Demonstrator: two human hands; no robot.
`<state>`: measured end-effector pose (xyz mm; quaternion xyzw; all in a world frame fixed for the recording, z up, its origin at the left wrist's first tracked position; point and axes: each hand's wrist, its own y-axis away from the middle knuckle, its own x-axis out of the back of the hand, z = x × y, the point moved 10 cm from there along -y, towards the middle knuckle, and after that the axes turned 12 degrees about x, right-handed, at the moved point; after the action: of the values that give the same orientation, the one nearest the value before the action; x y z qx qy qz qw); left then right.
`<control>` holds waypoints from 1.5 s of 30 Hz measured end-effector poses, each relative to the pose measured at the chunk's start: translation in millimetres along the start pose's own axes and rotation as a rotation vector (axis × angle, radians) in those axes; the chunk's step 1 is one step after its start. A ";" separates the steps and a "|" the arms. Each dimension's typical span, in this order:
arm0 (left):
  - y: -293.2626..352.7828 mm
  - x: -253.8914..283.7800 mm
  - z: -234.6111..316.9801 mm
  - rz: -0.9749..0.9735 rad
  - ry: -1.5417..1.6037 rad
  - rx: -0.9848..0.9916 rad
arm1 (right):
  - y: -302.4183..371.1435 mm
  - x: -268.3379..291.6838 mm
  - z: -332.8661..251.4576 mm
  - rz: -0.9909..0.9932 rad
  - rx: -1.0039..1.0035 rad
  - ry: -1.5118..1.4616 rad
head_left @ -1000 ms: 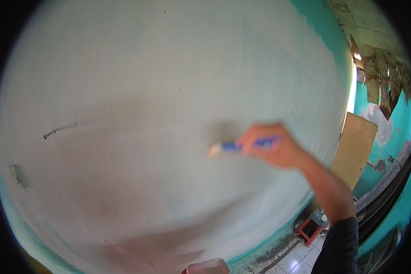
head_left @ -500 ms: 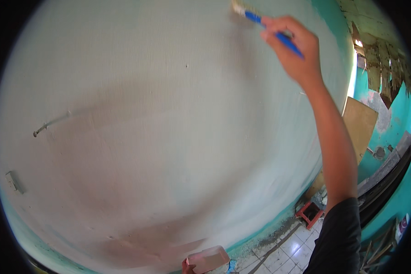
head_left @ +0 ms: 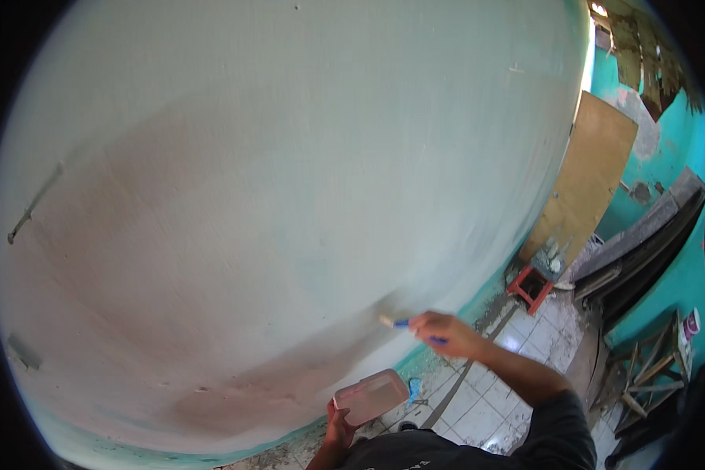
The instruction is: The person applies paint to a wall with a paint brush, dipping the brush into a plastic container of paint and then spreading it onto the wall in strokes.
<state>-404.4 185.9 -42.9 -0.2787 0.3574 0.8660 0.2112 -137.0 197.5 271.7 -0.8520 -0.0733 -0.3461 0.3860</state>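
My right hand (head_left: 448, 334) is closed round the blue handle of a paintbrush (head_left: 400, 323), its pale bristles pointing left toward the wall. Whether the bristles touch the wall, I cannot tell. Lower down, my left hand (head_left: 338, 425) grips the side of a shallow pinkish plastic container (head_left: 373, 398), tilted so that its inside shows. The wall (head_left: 290, 196) in front is coated in whitish paint, thinner over pinkish and green patches, with a turquoise strip along its base.
A nail (head_left: 12, 237) juts from the wall at left, near a small box-like fitting (head_left: 23, 352). On the tiled floor (head_left: 478, 395) at right stands a red stool (head_left: 530, 290). Behind it leans a wooden board (head_left: 587, 172); farther right is a wooden rack (head_left: 650, 368) holding a white tub (head_left: 691, 323).
My right hand has brought the paintbrush from high on the wall down to just above the container. The view has tilted lower, showing more floor and my left hand.
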 end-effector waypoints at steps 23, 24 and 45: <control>44.3 61.5 32.6 -0.037 -0.045 0.036 | 19.0 -53.3 -9.8 0.508 -0.018 0.192; 45.9 63.9 32.7 -0.035 -0.069 0.042 | 42.4 -79.2 10.3 0.524 -0.130 0.066; 60.5 63.2 37.2 -0.097 -0.084 0.033 | -30.3 64.6 25.3 1.690 0.001 -0.668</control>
<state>-498.7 184.2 -30.7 -0.2557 0.3487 0.8597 0.2720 -87.0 227.2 320.2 -0.6777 0.4677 0.3172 0.4704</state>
